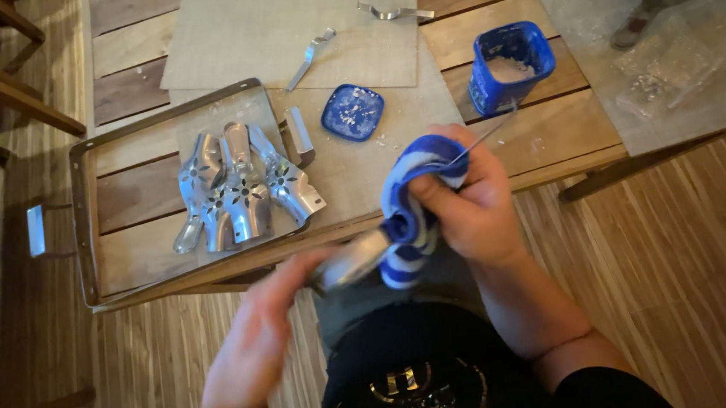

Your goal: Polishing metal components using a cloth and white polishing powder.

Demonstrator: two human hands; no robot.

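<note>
Looks like a polishing session here. The right hand (468,199) is closed around a blue-and-white striped cloth (408,217), bunched up and pressed onto a shiny metal piece (352,262) held just over the near edge of the table (549,131). The left hand (261,335) is blurred, fingers curled toward the piece's lower end; probably pinching it, but that can't really be told from this shot.

For doing this bit well: a firm grip on the bare end would help, so the piece doesn't twist while the cloth rubs. Working with a fresh fold of cloth is smart too, since the paste builds up. There's an open blue tub (510,64) with pale stuff inside, and its blue lid (352,111) lying beside it, both within easy reach for more compound.

A cluster of perforated metal pieces (239,188) sits on the metal tray (82,220) to the left, with a couple of bent metal strips (311,55) further back.
</note>
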